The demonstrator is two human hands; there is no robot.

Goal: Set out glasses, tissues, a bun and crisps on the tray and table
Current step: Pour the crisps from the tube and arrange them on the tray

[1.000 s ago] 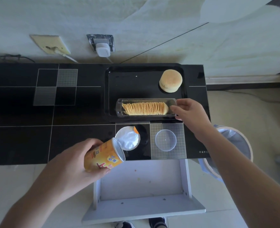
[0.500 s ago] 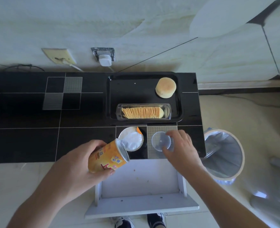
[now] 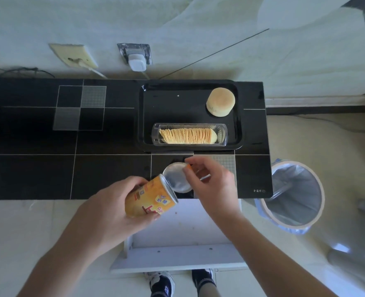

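On the black tray [image 3: 143, 116] lie a round bun [image 3: 220, 101] at the back right and a clear insert of stacked crisps [image 3: 188, 136] along the front. My left hand [image 3: 113, 211] grips the orange crisp can [image 3: 150, 200], tilted with its open mouth to the upper right. My right hand [image 3: 213, 185] holds the clear plastic lid [image 3: 205, 177] under its fingers. Its thumb and forefinger are at the orange tab of the foil seal [image 3: 175, 179], which lies on the black table [image 3: 27, 174] just before the tray.
A lined waste bin [image 3: 295, 194] stands on the floor right of the table. A white shelf unit [image 3: 177, 234] juts out below the table's front edge, above my shoes. Wall sockets with a white plug [image 3: 137, 61] sit behind the table.
My right hand left the crisp insert on the tray, picked the clear lid off the table and moved left to the foil seal. The left hand kept the can.
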